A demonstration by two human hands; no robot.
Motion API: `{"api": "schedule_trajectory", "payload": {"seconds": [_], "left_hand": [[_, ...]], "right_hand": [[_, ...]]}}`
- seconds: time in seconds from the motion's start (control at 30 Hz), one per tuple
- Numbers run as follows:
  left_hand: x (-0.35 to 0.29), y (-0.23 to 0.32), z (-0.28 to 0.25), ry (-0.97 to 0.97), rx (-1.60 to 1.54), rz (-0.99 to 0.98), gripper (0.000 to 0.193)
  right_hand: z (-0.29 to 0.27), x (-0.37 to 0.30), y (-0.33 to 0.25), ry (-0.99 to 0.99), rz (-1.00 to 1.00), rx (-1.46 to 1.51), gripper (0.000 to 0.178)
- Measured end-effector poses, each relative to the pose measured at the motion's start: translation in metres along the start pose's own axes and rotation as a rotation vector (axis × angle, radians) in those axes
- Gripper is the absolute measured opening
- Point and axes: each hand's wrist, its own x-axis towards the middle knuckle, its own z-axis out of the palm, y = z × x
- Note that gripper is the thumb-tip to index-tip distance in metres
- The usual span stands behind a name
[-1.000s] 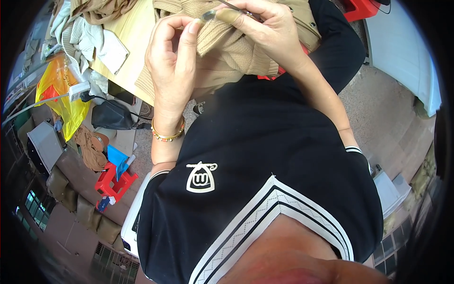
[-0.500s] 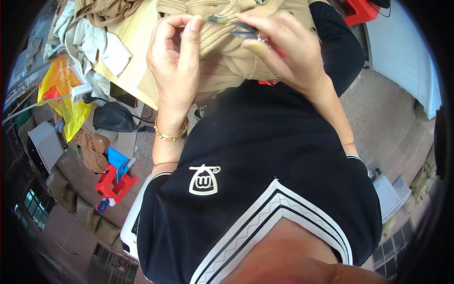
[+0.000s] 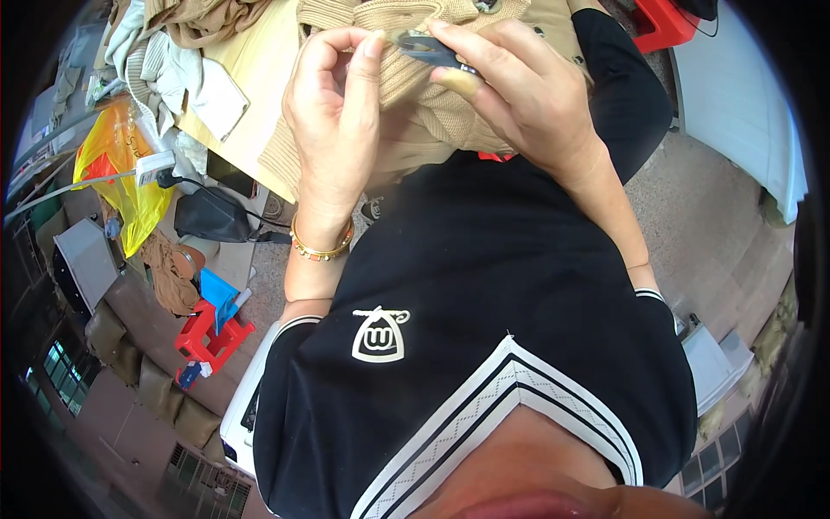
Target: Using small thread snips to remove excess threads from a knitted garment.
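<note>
Above my lap a tan knitted garment [image 3: 450, 125] lies bunched, with several dark buttons along its right part. My left hand [image 3: 337, 112] is closed in a pinch over the knit, thumb tip against forefinger; what it pinches is too small to make out. My right hand [image 3: 536, 104] grips small dark-jawed snips [image 3: 432, 50], their blades pointing left toward the left fingertips. A small button-like piece shows blurred by the blade tips. My right thumb wears a yellowish cover [image 3: 458, 80].
A pale wooden table [image 3: 251, 95] holds more brown and white knitwear [image 3: 160, 73] at the upper left. Beside it are a yellow plastic bag [image 3: 130, 190], a black bag [image 3: 210, 214] and a cable. Red stools [image 3: 212, 337] stand lower left and upper right.
The snips have moved left, up to the small button-like piece beside my left fingertips. My left hand has shifted slightly right and down.
</note>
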Motion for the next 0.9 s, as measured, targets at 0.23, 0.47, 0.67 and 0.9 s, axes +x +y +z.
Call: {"api": "schedule_trajectory", "payload": {"seconds": [0.23, 0.47, 0.67, 0.9], "left_hand": [[0.004, -0.003, 0.000, 0.032, 0.031, 0.045, 0.012], [0.003, 0.000, -0.002, -0.031, 0.035, -0.045, 0.013], [0.005, -0.001, 0.000, 0.043, -0.050, 0.002, 0.012], [0.002, 0.001, -0.004, -0.068, -0.195, -0.068, 0.015]], "right_hand": [[-0.002, -0.004, -0.006, -0.050, 0.011, -0.007, 0.046], [-0.008, -0.002, -0.011, -0.041, -0.022, -0.070, 0.044], [-0.001, -0.004, -0.011, -0.055, -0.032, -0.071, 0.044], [0.003, 0.002, -0.006, 0.010, 0.001, -0.120, 0.039]]}}
